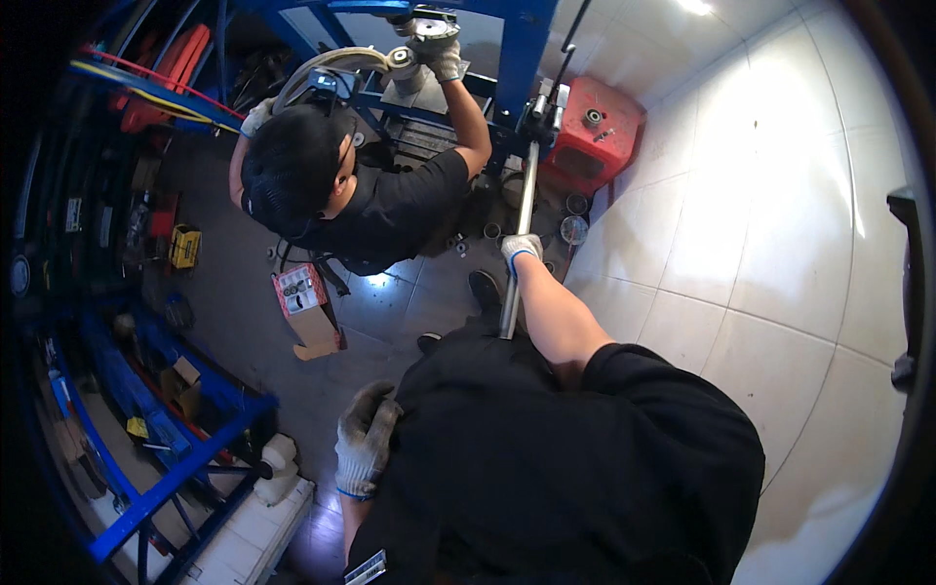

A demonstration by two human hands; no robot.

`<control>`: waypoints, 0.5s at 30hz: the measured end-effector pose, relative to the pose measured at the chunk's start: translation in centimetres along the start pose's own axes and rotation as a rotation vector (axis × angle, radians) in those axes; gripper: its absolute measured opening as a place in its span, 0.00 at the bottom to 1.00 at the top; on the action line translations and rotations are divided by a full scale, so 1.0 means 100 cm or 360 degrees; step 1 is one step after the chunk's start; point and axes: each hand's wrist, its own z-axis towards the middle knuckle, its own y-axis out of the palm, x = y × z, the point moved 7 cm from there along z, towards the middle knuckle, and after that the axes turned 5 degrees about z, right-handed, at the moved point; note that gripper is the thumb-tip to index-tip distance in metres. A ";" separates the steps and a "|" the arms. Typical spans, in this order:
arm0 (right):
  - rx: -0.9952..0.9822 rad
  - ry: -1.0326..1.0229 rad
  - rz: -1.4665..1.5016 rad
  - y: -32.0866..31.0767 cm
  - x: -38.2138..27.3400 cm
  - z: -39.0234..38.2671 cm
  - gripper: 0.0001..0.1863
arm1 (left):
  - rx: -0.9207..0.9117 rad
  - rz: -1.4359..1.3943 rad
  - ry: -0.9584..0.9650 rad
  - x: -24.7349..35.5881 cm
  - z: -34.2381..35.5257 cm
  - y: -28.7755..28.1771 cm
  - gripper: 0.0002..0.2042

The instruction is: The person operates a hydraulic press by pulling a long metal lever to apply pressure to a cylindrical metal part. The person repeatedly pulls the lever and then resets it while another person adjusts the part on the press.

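A person in black clothing grasped a metal bar (527, 195) in a workshop, the right grip (523, 249) closed around it in a pale knit glove with blue trim at the cuff. The bar reached from a dark fitting (539, 115) at the right edge of a blue steel frame (522, 58) back to the person's clothing, its near end well apart from the frame. The left grip (366, 439), gloved alike, was released, with fingers loosely curled around nothing visible, low on the near left side of the frame and well away from it.

A co-worker (390, 210) in a dark shirt leaned in at the frame's left, one raised glove (444, 58) touching a round metal part (436, 27). Just right of the frame was a red stool (624, 122) bearing a metal ring (593, 117); a white tiled wall (673, 234) rose farther to the frame's right. On the dark floor (234, 302), nearer the camera than the frame and to its left, lay an opened carton (314, 327) of small parts.
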 end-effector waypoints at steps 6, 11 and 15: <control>-0.0905 0.0342 0.1013 0.006 -0.012 -0.024 0.11 | 0.0021 -0.0031 0.0076 0.006 0.000 0.000 0.16; -0.1483 0.0737 0.1719 -0.013 -0.016 -0.053 0.14 | 0.0056 0.0010 -0.0085 -0.005 0.001 -0.001 0.16; -0.1696 0.0596 0.1804 -0.023 -0.015 -0.055 0.12 | -0.0007 -0.0015 0.0004 -0.004 0.008 0.005 0.15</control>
